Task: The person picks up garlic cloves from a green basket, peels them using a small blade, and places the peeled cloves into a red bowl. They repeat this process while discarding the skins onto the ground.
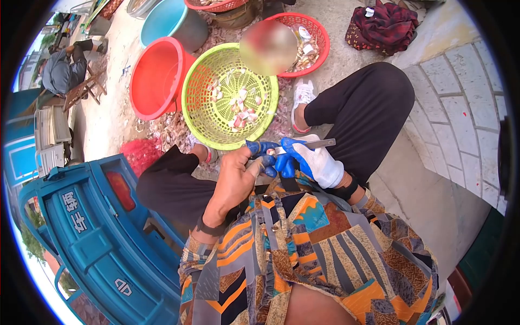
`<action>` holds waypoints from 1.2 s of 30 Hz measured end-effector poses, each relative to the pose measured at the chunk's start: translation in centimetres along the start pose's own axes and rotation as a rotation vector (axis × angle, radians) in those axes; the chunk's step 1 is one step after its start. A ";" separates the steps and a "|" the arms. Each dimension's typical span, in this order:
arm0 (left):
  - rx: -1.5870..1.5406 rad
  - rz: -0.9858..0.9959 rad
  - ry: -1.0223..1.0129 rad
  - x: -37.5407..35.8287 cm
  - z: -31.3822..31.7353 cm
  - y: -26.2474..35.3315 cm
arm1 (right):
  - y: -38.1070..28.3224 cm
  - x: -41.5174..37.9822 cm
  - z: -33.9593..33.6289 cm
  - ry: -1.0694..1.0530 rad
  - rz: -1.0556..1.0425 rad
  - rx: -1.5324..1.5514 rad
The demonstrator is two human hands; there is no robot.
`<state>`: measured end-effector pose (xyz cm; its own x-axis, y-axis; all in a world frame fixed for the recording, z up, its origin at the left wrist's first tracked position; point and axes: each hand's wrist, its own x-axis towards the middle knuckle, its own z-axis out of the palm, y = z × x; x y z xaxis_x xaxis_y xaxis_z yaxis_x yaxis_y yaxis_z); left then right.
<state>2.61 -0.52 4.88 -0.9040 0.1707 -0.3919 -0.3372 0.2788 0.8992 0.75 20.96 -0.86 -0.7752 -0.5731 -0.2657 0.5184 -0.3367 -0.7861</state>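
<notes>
My left hand [238,172], bare at the back with blue covers on the fingers, is closed in a pinch on a garlic clove [270,153]. My right hand [317,163], in a white glove with blue fingers, grips a small knife [323,143] whose metal handle end sticks out to the right. The two hands meet in front of my lap, and the blade is mostly hidden by the fingers. Just beyond them stands a yellow-green plastic basket [195,111] with several garlic cloves [241,111] lying in its bottom.
A red tub [157,81] and a light-blue tub [165,24] stand left of the basket. Behind right is a red basket [323,40] of garlic. Garlic skins litter the ground. A blue vehicle [103,227] is at left, a brick wall [460,108] at right. Another person [65,70] sits far left.
</notes>
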 end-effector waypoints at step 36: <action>-0.613 -0.168 0.129 2.0 1.5 -1.2 | -1.3 1.2 0.6 0.191 -0.543 -0.818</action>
<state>1.57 0.94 2.74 -0.8374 0.0464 -0.5446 -0.5310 -0.3052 0.7905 -0.63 20.28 0.14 -0.9155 -0.3403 0.2146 -0.2757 0.1420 -0.9507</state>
